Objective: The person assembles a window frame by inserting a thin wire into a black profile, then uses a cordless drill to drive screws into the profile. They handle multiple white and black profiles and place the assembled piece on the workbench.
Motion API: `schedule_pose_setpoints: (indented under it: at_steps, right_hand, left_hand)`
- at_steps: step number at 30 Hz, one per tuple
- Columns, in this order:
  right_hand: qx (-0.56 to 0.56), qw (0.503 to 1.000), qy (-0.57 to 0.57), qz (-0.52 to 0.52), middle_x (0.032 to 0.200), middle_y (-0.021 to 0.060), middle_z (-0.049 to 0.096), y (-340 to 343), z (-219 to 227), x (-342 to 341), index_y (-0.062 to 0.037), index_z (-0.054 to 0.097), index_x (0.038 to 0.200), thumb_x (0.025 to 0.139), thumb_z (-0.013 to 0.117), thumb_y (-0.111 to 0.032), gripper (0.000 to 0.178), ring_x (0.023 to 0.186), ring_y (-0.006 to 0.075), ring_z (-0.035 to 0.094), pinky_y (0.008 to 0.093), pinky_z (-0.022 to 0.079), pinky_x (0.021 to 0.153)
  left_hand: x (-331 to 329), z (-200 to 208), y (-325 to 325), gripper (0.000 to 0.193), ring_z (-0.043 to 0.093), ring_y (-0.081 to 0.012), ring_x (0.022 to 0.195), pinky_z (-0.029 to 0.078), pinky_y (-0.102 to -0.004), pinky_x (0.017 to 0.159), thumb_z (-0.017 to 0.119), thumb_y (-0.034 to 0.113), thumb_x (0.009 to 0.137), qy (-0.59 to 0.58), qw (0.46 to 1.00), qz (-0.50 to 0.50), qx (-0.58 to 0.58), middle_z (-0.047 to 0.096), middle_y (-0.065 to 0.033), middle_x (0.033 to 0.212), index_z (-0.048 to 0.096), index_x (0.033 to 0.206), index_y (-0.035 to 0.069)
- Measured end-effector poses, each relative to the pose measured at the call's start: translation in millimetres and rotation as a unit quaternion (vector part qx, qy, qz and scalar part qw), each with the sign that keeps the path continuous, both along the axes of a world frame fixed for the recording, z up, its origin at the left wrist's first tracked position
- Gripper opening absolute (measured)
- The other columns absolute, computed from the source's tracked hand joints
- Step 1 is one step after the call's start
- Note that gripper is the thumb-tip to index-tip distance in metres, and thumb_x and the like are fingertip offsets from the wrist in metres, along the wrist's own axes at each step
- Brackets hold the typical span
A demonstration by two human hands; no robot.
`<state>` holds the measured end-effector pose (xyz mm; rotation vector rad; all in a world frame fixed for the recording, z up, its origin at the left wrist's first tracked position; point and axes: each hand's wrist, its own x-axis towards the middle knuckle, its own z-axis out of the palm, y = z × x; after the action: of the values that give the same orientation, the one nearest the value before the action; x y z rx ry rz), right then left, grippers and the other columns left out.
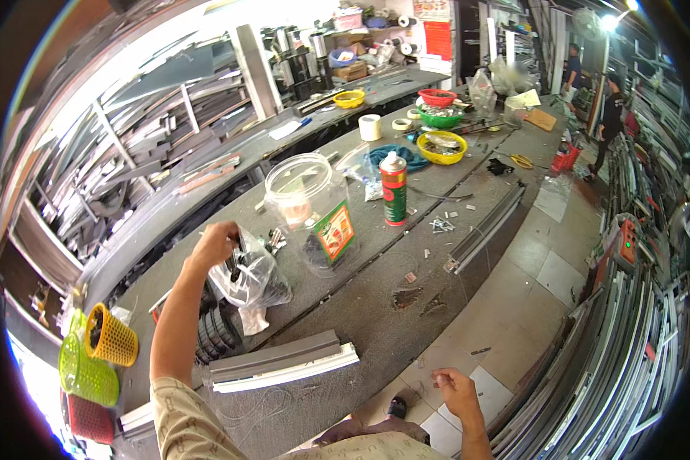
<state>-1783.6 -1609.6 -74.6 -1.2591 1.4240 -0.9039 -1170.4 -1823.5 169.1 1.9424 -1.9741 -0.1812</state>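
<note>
My left hand [217,244] reaches over the mouth of a clear plastic bag [264,280]. Its fingers are pinched together around something dark that I cannot make out. Dark pieces show inside the bag. Just right of the bag stands a large clear plastic jar [307,207], lidless, with an orange and green label and dark contents low down. My right hand [458,395] hangs in the air beyond the bench's near edge, above the tiled floor. Its fingers are loosely bent and apart, with nothing visible in them.
On the bench [376,307] are a green and red spray can [393,192], grey and white profiles [284,364], a black coil [216,333] and a yellow basket [441,149]. Plastic baskets [92,372] stand at left. Long profiles [583,383] line the right side. Two people stand far right.
</note>
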Motion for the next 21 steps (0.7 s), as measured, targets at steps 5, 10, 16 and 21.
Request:
schedule_pose_setpoints:
  at_steps: [5, 10, 16, 21]
  right_hand:
    - [-0.015, 1.000, 0.026, 0.007, 0.111, 0.0127, 0.083, -14.3, 13.4, -9.9, 0.0042, 0.075, 0.123, 0.111, 0.064, -0.010, 0.022, 0.094, 0.0201, 0.080, 0.0340, 0.063, 0.086]
    - [-0.058, 0.997, 0.041, -0.014, 0.108, 0.0110, 0.083, -29.1, 46.7, -9.0, 0.0039, 0.076, 0.120, 0.112, 0.064, -0.011, 0.021, 0.089, 0.0183, 0.078, 0.0327, 0.063, 0.084]
    - [-0.044, 0.999, 0.020, -0.024, 0.107, 0.0105, 0.083, -48.5, 61.2, 9.1, 0.0035, 0.077, 0.120, 0.111, 0.065, -0.011, 0.021, 0.088, 0.0168, 0.077, 0.0326, 0.062, 0.083]
    - [-0.061, 0.998, 0.008, 0.008, 0.104, 0.0104, 0.083, -50.5, 65.7, 30.3, 0.0039, 0.078, 0.117, 0.109, 0.068, -0.009, 0.018, 0.088, 0.0163, 0.078, 0.0326, 0.062, 0.081]
  left_hand:
    - [-3.0, 5.7, 8.2, 0.026, 0.079, -0.0356, 0.100, 0.060, -0.0442, 0.090, 0.075, 0.000, 0.092, 0.023, 0.996, 0.074, -0.037, 0.081, -0.0236, 0.108, 0.075, 0.118, -0.002]
    - [18.1, -7.1, -1.1, 0.022, 0.074, -0.0200, 0.091, 0.058, -0.0355, 0.082, 0.076, 0.002, 0.098, 0.195, 0.968, 0.105, -0.115, 0.080, -0.0126, 0.101, 0.073, 0.119, -0.006]
    - [21.3, -5.9, 11.6, 0.012, 0.073, -0.0146, 0.084, 0.058, -0.0317, 0.079, 0.078, 0.005, 0.098, 0.254, 0.957, 0.107, -0.091, 0.080, -0.0089, 0.093, 0.078, 0.103, -0.007]
    - [4.3, 5.6, 30.9, 0.023, 0.078, -0.0228, 0.089, 0.060, -0.0378, 0.086, 0.087, 0.014, 0.088, 0.098, 0.991, 0.082, -0.038, 0.083, -0.0159, 0.095, 0.081, 0.103, -0.003]
